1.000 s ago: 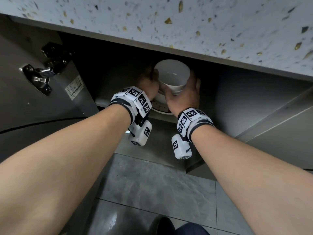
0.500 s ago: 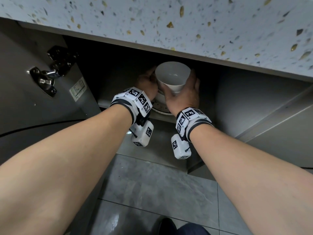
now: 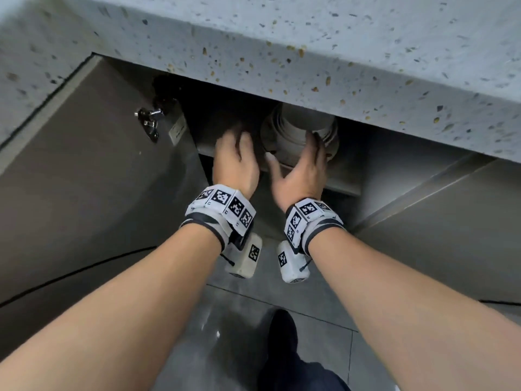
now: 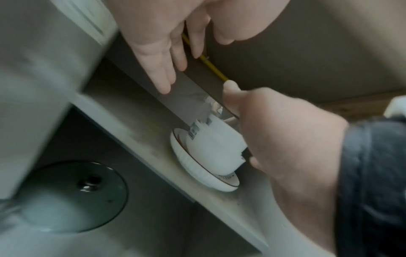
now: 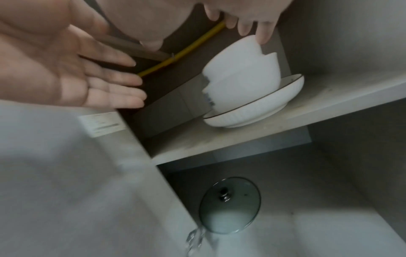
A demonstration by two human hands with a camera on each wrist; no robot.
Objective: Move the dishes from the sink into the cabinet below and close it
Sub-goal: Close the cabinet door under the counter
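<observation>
A stack of white bowls [image 3: 298, 131] sits in a white ribbed plate [image 5: 252, 111] on the cabinet's upper shelf [image 5: 219, 140], half hidden under the counter edge in the head view. My right hand [image 3: 304, 176] is open, its fingertips [image 5: 263, 36] resting against the top bowl's [image 5: 241, 74] side. To the left of the stack my left hand [image 3: 235, 153] hovers apart from it, palm spread with straight fingers [image 4: 164, 73], holding nothing. The left wrist view shows the bowls [image 4: 215, 147] beside my right hand [image 4: 274, 139].
The grey cabinet door [image 3: 84, 165] stands open at the left with its hinge [image 3: 149, 122]. A speckled stone counter [image 3: 310, 38] overhangs the opening. A glass pot lid [image 5: 230, 205] lies on the cabinet floor below the shelf. A yellow hose [image 5: 182, 53] runs behind.
Both hands held the top white bowl before; now it rests on the stack, released. My left hand has drawn away to the left, my right hand has opened, and the head view has pulled back.
</observation>
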